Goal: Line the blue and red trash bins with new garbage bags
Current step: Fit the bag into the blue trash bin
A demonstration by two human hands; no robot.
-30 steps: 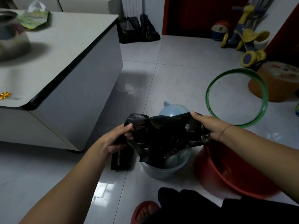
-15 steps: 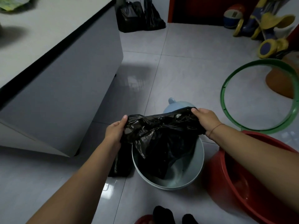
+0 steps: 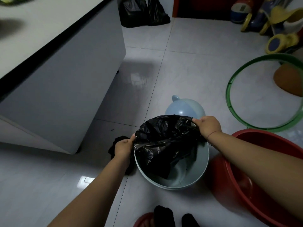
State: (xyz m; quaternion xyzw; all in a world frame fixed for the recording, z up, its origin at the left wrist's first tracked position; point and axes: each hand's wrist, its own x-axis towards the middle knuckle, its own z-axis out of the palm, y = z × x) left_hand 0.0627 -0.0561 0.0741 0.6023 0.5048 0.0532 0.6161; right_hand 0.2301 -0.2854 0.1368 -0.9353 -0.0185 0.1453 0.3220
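Note:
A pale blue bin point(image 3: 173, 183) stands on the tiled floor in front of me. A black garbage bag point(image 3: 164, 141) hangs into it, its mouth stretched over the bin's far rim. My left hand point(image 3: 123, 147) grips the bag's edge at the bin's left rim. My right hand point(image 3: 208, 126) grips the opposite edge at the far right rim. The bag's bottom droops inside, and the near part of the rim is bare. The red bin point(image 3: 242, 177) stands just to the right, partly behind my right forearm.
The blue lid point(image 3: 184, 108) lies behind the bin. A green ring point(image 3: 229, 99) lies on the floor at right, toys beyond it. A white cabinet point(image 3: 62, 76) fills the left. More black bag material point(image 3: 114, 145) lies by my left hand. Full black bags point(image 3: 141, 10) sit at the back.
The view tilted down and closer to the bin. Both hands lowered the bag and spread its mouth wider, over the bin's far rim.

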